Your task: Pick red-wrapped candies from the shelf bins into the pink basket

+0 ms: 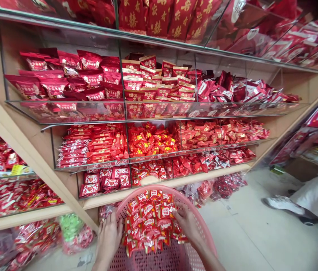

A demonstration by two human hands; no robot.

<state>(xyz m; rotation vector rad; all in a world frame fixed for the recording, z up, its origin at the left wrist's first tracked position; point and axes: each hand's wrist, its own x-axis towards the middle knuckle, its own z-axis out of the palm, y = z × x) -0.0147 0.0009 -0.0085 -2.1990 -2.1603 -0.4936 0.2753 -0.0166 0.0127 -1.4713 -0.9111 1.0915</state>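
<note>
A pink plastic basket (206,229) with perforated walls stands in front of me. Inside it lies a heap of small red candy packets (149,222) with white labels and gold ends. My left hand (109,235) is at the basket's left rim, its fingers close together and curled against it. At the heap's right side my right hand (186,222) has bent fingers on the edge of one red packet (166,212). Part of its grip is hidden by the hand itself.
Glass-fronted shelves (153,162) rise ahead, their compartments filled with red wrapped sweets. Plastic bags of sweets (218,188) lie under the lowest shelf. To the left, a wooden upright (31,154) divides the shelving. A person's shoe (284,206) is on the tiled floor at right.
</note>
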